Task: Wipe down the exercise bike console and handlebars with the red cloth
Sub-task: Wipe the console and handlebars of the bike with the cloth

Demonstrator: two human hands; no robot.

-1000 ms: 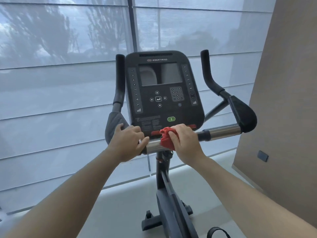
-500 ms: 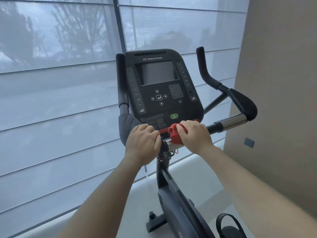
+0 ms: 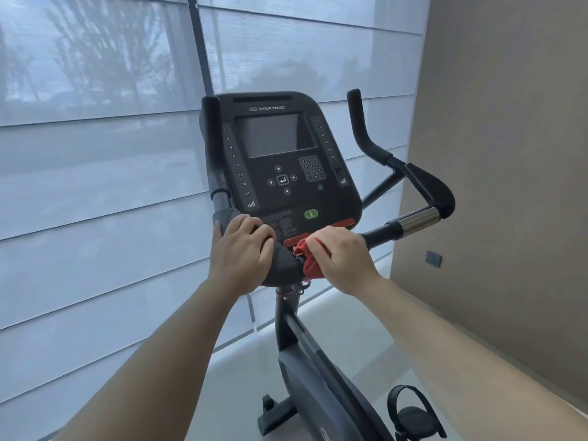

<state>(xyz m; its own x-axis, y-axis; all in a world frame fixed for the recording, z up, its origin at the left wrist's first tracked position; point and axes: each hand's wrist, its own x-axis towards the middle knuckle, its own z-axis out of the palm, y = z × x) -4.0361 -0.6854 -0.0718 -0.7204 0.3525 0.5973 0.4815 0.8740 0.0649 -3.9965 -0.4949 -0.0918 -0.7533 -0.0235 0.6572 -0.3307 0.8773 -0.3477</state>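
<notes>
Right hand grips red cloth, apparently on handlebar

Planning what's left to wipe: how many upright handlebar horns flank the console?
2: the left horn stands against the left edge of the console, the right horn apart on its right. None seems hidden.

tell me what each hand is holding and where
The right hand grips the bunched red cloth, wrapped round the handlebar below the console. The left hand grips the handlebar's left pad.

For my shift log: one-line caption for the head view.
The right hand wraps the red cloth round the handlebar below the console; left hand grips the left pad.
</notes>
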